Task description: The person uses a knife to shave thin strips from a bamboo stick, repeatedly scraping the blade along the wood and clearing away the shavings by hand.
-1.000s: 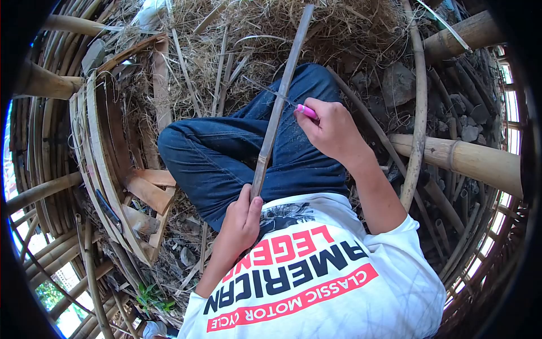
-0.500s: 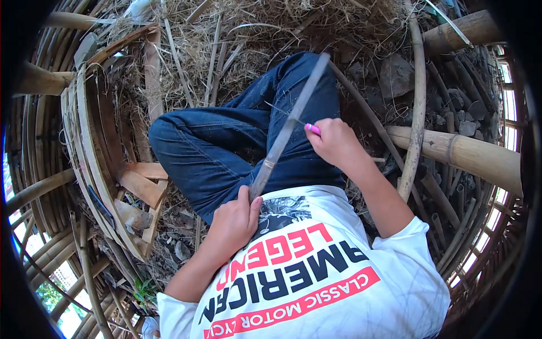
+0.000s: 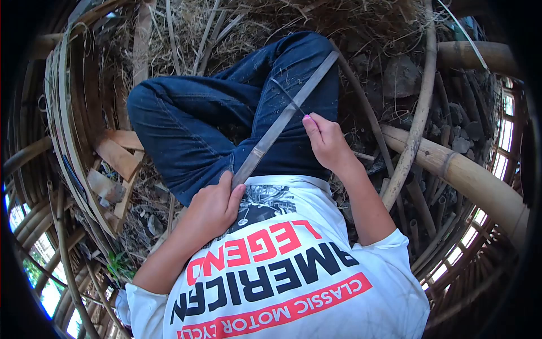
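Note:
My left hand (image 3: 217,204) is closed around the near end of a long grey-brown bamboo strip (image 3: 268,138) in front of my shirt. The strip slants up and right over my lap, and its far end lies over my jeans (image 3: 192,124) near the right knee. In my right hand (image 3: 327,141) is a small knife (image 3: 289,96) with a pink handle, mostly hidden by the fingers. Its thin dark blade crosses the strip in the upper half, at or against its surface. Fine pale shavings dot the denim.
Bent split bamboo strips (image 3: 62,113) and wooden offcuts (image 3: 117,155) are at my left. Dry fibres (image 3: 237,28) cover the ground ahead. On the right are a thick bamboo pole (image 3: 463,169), a curved stick (image 3: 420,118) and stones (image 3: 401,76). Slatted bamboo walls surround me.
The view has shifted slightly. The knife has slid up the strip toward its far end, and its blade now shows more clearly. Both hands keep their grips.

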Available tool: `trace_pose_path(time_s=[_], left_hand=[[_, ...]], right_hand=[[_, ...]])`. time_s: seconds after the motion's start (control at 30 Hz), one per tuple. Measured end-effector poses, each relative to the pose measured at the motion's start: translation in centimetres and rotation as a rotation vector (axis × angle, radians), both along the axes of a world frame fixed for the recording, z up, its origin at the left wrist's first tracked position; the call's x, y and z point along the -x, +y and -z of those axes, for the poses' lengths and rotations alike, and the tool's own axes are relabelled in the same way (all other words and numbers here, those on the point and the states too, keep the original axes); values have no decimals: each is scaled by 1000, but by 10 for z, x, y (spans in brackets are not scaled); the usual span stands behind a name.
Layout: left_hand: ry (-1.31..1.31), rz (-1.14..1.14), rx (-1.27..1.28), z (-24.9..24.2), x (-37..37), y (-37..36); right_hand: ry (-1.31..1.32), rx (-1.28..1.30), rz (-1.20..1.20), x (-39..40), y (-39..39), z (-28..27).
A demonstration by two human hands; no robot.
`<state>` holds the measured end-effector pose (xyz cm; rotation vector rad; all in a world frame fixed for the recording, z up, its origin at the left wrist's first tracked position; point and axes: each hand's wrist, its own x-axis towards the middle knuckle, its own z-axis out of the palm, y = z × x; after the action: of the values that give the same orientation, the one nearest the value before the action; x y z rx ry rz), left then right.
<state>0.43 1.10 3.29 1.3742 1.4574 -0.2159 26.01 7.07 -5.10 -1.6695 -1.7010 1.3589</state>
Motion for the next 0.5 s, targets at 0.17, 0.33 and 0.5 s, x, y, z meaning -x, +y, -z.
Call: trace_pose_path(time_s=[0.17, 0.33, 0.5], left_hand=[[-22, -6, -12, 5, -1, -2], [-97, -42, -29, 11, -1, -1], [-69, -52, 43, 10, -2, 2]], right_hand=[[-19, 83, 30, -4, -5, -4], [-16, -3, 12, 3, 13, 5], [-51, 126, 25, -8, -4, -2]])
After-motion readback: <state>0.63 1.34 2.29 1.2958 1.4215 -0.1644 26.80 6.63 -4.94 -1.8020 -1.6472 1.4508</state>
